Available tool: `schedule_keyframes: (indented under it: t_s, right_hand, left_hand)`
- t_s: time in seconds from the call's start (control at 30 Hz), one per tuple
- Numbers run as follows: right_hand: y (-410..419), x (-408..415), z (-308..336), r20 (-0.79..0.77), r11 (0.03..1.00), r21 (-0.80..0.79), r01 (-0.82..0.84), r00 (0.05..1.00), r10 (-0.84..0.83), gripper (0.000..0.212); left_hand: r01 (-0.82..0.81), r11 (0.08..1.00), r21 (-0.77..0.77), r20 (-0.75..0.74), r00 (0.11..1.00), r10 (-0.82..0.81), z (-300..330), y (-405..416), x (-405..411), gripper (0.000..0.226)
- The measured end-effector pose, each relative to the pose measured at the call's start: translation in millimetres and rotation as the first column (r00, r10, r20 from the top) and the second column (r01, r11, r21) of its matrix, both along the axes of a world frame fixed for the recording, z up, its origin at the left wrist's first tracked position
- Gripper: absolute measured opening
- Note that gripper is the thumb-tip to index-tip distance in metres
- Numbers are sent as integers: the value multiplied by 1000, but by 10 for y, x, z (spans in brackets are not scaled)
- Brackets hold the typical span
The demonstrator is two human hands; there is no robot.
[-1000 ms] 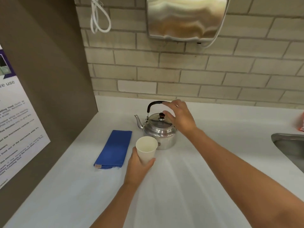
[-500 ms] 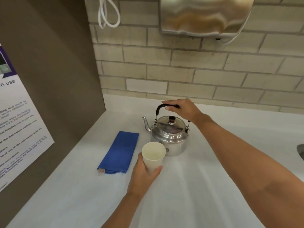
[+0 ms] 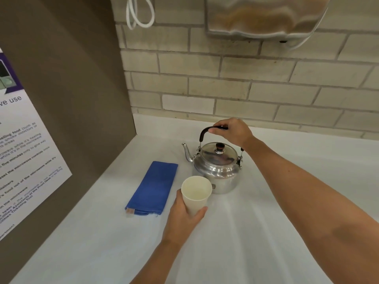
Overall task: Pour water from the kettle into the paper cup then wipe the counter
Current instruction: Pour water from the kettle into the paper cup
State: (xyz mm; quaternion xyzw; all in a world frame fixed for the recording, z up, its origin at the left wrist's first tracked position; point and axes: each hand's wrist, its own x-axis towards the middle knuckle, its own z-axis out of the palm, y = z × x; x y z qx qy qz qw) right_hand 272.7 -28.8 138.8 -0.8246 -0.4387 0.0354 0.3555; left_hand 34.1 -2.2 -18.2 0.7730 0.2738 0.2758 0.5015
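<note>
A shiny metal kettle [image 3: 217, 171] stands on the white counter [image 3: 266, 222], spout pointing left, lid on. My right hand [image 3: 233, 132] is closed over its black handle, which is raised upright. Just in front of the kettle is a white paper cup [image 3: 196, 194], upright and looking empty inside. My left hand [image 3: 184, 218] grips the cup around its lower half. A folded blue cloth [image 3: 153, 187] lies flat on the counter to the left of the cup.
A brown side panel [image 3: 67, 119] with a printed notice [image 3: 22, 160] walls off the left. A brick wall runs along the back, with a steel dispenser [image 3: 264, 15] and a looped white cord [image 3: 139, 13] hanging above.
My right hand went from touching the handle to closing over its top, with the handle now upright. The view has shifted right to left, so the sink has left the frame. The cup stays held.
</note>
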Motion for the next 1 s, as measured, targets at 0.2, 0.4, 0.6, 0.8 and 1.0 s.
schedule_keyframes:
  t_s: [0.2, 0.4, 0.6, 0.8, 1.0]
  right_hand:
    - [-99, -63, 44, 55, 1000, 4, 30, 998, -30, 31]
    - [-313, -130, 280, 149, 1000, 6, 24, 989, -25, 30]
    - [-487, -280, 544, 225, 999, -48, -23, 974, 34, 30]
    - [-661, -442, 816, 268, 988, -140, -59, 959, 96, 30]
    - [-750, -641, 994, 320, 966, -251, -59, 937, 140, 28]
  left_hand:
    - [-1, 1000, 2, -5, 1000, 1, 2, 4, -10, 71]
    - [-10, 1000, 27, -5, 1000, 10, 13, 1, 0, 68]
    - [0, 999, 46, 1, 1000, 0, 19, -3, -4, 74]
    - [15, 999, 33, 28, 999, -16, 49, -22, -24, 67]
    - [18, 1000, 19, 45, 999, -19, 51, -37, -25, 64]
